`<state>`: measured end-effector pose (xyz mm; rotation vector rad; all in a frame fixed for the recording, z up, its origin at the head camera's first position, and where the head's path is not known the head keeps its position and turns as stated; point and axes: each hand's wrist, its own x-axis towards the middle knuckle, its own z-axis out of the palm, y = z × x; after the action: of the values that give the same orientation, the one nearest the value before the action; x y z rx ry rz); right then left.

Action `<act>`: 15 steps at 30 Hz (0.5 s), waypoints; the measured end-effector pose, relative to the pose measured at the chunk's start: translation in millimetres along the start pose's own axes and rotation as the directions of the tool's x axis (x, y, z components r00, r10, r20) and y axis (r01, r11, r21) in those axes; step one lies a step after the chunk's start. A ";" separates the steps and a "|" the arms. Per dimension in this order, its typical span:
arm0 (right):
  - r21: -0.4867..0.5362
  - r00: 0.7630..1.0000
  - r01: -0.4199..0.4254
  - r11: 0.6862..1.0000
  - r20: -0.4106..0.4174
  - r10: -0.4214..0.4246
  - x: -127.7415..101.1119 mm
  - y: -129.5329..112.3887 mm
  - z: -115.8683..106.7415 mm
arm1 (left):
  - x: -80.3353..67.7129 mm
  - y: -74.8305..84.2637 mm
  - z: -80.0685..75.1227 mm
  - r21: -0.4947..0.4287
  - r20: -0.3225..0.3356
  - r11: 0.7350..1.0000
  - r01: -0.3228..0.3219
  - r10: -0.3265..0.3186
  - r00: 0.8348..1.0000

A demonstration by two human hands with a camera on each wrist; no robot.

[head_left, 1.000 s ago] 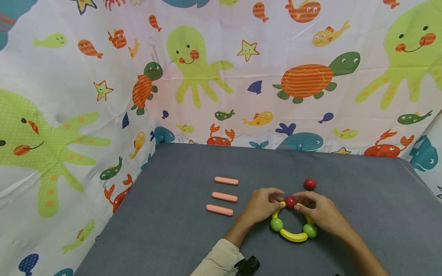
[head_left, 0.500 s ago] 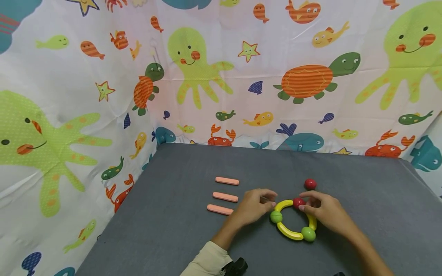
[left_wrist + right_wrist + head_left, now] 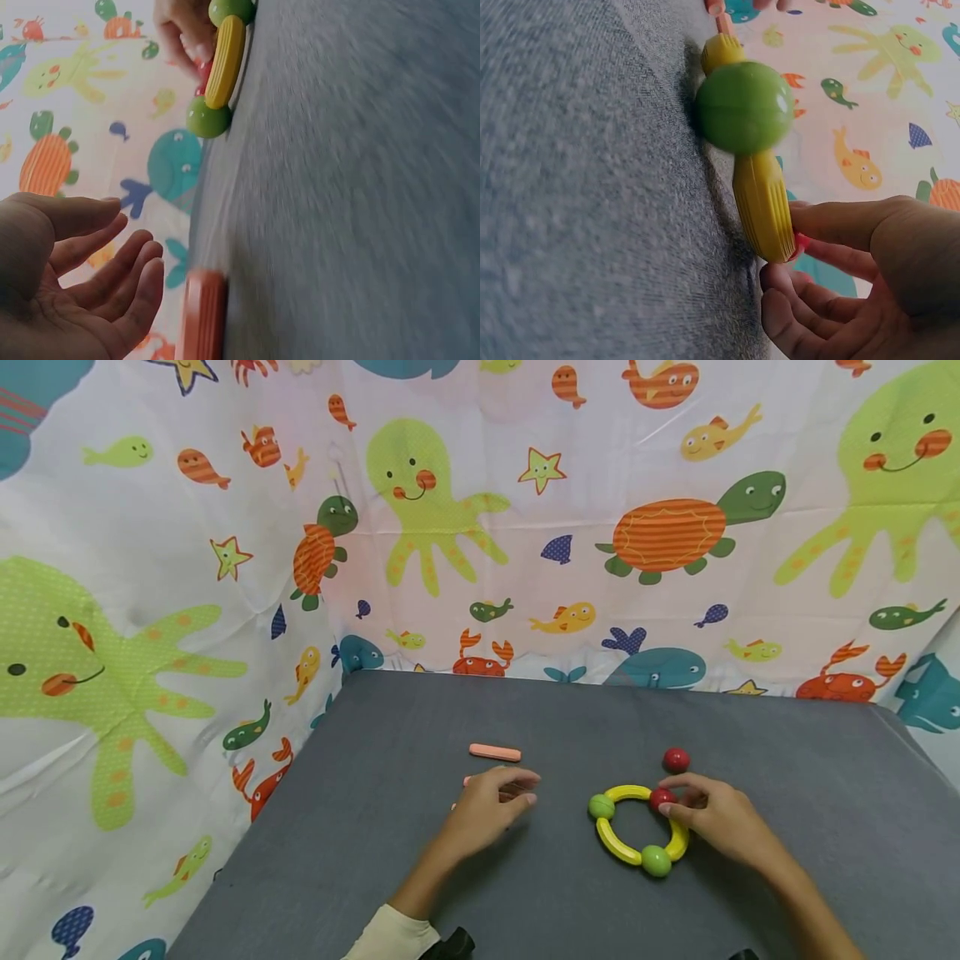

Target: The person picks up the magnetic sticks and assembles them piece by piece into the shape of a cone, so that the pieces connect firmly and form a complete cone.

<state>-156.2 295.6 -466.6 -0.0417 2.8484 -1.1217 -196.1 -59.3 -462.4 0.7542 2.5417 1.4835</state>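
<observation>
A ring of curved yellow pieces point(image 3: 618, 843), joined by two green balls point(image 3: 656, 861) and a red ball point(image 3: 662, 799), lies on the grey table. My right hand point(image 3: 716, 814) pinches the ring's red ball between thumb and fingers at its upper right. In the right wrist view, one yellow piece point(image 3: 761, 202) mostly covers that red ball. Away to the left, my left hand point(image 3: 483, 810) is over the pink sticks, fingers loosely bent and holding nothing. It mostly hides the two nearer sticks in the head view. One pink stick point(image 3: 201, 315) shows beside its fingers in the left wrist view.
Just beyond the ring, a loose red ball point(image 3: 676, 760) sits near my right fingertips. The farthest pink stick point(image 3: 495, 752) lies past my left hand. A curtain point(image 3: 450, 510) printed with sea animals hangs behind the table and along its left side.
My left hand has let go of the ring and moved left over the pink sticks. The ring has turned clockwise, its red ball shifting right with my right hand at it.
</observation>
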 end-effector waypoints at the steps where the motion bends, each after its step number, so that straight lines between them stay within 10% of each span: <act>1: 0.013 1.000 -0.007 1.000 0.001 0.007 0.1 -0.1 -0.7 | -3.1 -1.7 -3.4 -0.014 -0.004 1.000 0.009 -0.009 1.000; 15: 0.065 0.999 -0.030 0.997 0.036 0.027 0.2 3.3 -7.9 | -28.8 -25.2 -37.7 0.050 -0.014 0.986 0.159 -0.158 0.987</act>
<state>-157.1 303.4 -463.1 -0.0162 2.7707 -1.1963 -192.6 -112.6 -468.5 0.5373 2.5870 1.3815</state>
